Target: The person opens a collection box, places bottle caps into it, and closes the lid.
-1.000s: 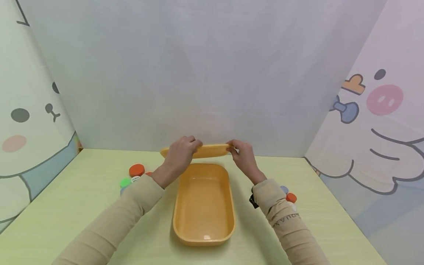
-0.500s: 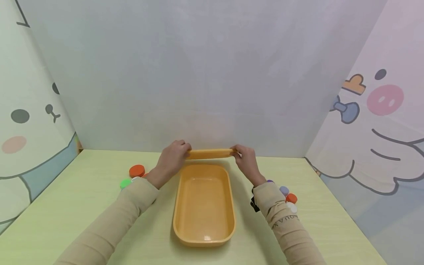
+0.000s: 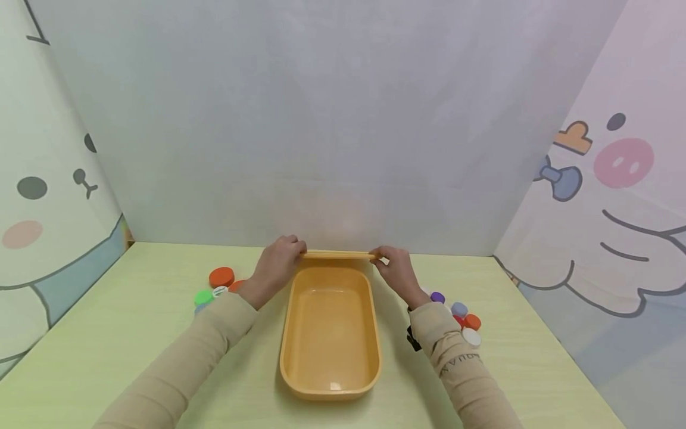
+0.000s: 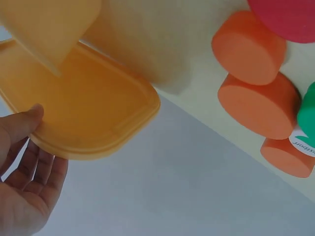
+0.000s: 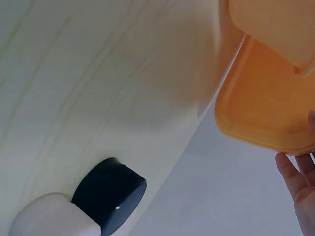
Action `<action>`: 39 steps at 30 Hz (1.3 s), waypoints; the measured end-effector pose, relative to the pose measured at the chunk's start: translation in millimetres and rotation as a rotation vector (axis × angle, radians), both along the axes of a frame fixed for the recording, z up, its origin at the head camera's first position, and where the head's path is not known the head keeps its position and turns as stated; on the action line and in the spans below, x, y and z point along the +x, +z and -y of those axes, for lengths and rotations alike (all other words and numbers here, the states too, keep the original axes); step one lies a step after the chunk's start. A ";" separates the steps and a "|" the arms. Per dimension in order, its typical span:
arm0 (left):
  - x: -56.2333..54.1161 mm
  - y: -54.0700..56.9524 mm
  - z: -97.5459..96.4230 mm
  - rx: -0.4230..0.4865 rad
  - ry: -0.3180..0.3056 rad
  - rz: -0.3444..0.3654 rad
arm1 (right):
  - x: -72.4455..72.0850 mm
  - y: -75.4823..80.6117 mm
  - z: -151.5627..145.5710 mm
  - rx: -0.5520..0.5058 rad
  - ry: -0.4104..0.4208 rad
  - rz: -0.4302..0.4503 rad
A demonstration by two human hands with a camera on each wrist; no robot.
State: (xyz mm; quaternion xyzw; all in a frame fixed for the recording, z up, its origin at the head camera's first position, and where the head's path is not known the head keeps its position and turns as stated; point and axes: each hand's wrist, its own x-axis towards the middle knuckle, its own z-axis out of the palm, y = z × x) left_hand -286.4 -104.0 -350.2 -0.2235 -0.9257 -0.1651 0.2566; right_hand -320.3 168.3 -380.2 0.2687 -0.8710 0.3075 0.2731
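An orange rectangular tray (image 3: pixel 330 328) with rounded corners lies lengthwise on the table. Just beyond its far end, a shallow orange lid (image 3: pixel 339 255) with a raised rim is held in both hands, seen nearly edge-on from the head. My left hand (image 3: pixel 278 261) pinches the lid's left end; in the left wrist view its thumb lies on the near face with the fingers behind. At the opposite end, my right hand (image 3: pixel 395 268) grips the lid between thumb and fingers. Most of that hand is cut off in the right wrist view, where the lid's corner (image 5: pixel 270 98) shows.
Left of the tray are a red round cap (image 3: pixel 221 276), a green one (image 3: pixel 203 297) and a white one (image 3: pixel 220 291). On the right stand purple (image 3: pixel 437 297), red (image 3: pixel 472 322) and white (image 3: pixel 471 338) caps, some behind the sleeve. A pale wall (image 3: pixel 343 149) rises behind.
The lid came down toward the table behind the tray and levelled out, turning more edge-on. My left hand moved left and down; my right hand lowered with it.
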 end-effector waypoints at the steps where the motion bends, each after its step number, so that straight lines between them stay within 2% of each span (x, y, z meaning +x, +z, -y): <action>1: 0.1 -1.8 -0.6 -0.008 0.000 -0.003 | 0.3 -1.8 -0.7 0.006 0.006 0.006; 7: 1.9 -9.9 -3.5 -0.056 0.003 -0.033 | 1.6 -10.0 -2.3 0.056 0.020 0.017; 13: 3.2 -15.6 -4.4 -0.116 0.010 -0.018 | 4.4 -14.1 -0.9 0.186 -0.007 -0.031; 17: 3.3 -17.5 -4.6 -0.136 0.005 -0.017 | 5.1 -16.7 0.2 0.232 -0.031 -0.055; 27: 2.7 -20.9 -4.9 -0.160 -0.004 -0.036 | 5.5 -20.7 1.7 0.253 0.012 -0.107; 39: 4.5 -22.2 -4.1 -0.128 0.004 -0.015 | 10.5 -18.8 1.9 0.280 0.016 -0.083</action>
